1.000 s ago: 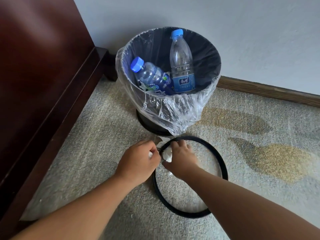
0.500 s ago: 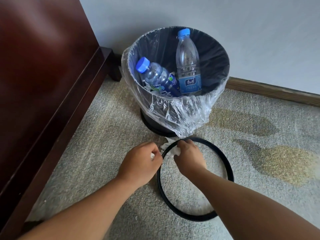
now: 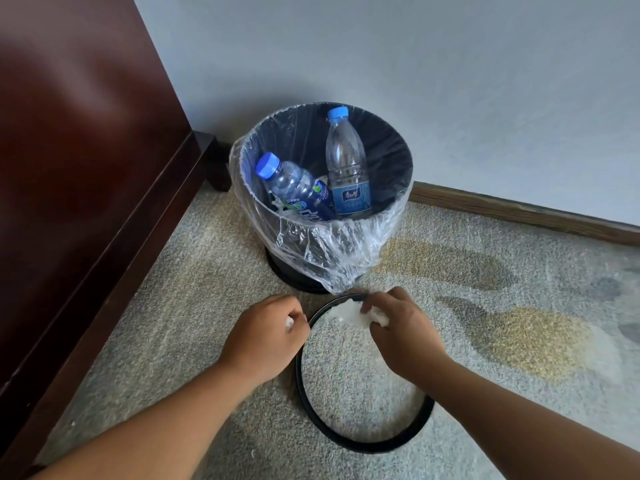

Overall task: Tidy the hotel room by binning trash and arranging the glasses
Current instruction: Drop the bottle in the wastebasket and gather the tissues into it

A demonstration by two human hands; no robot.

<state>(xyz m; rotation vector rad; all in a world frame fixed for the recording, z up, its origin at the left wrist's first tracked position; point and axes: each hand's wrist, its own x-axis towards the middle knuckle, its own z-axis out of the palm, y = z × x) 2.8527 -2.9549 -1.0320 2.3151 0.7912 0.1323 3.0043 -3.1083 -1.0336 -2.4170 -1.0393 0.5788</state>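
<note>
The fingers (image 3: 372, 315) of the right hand (image 3: 398, 327) are curled together and pinch a wad of white tissue (image 3: 369, 315) at the far arc of a black ring (image 3: 363, 441) that lies flat on the carpet (image 3: 173, 323). The left hand (image 3: 266, 337) is closed into a fist just outside the ring's left arc; a small white scrap (image 3: 288, 322) shows between its knuckles, so it appears clamped on a second piece.

The tissue sits on the carpet just in front of the bin (image 3: 394, 161), below the hanging edge of the clear liner (image 3: 329, 251). The bin stands at the far edge of the carpet, near the wall, beside dark wooden furniture (image 3: 86, 150). Two plastic bottles (image 3: 346, 168) already rest inside it.

Handling judgement: the tissue is very light, soft and compressible, with no fragility concern. It tears and sheds if dragged across carpet pile, so gather it into the palm and lift straight up. Bunching the whole wad prevents loose corners from catching the ring or the liner.

The ring looks stiff and thin; it is probably the liner retainer. Take it by opposite arcs when seating it.
</note>
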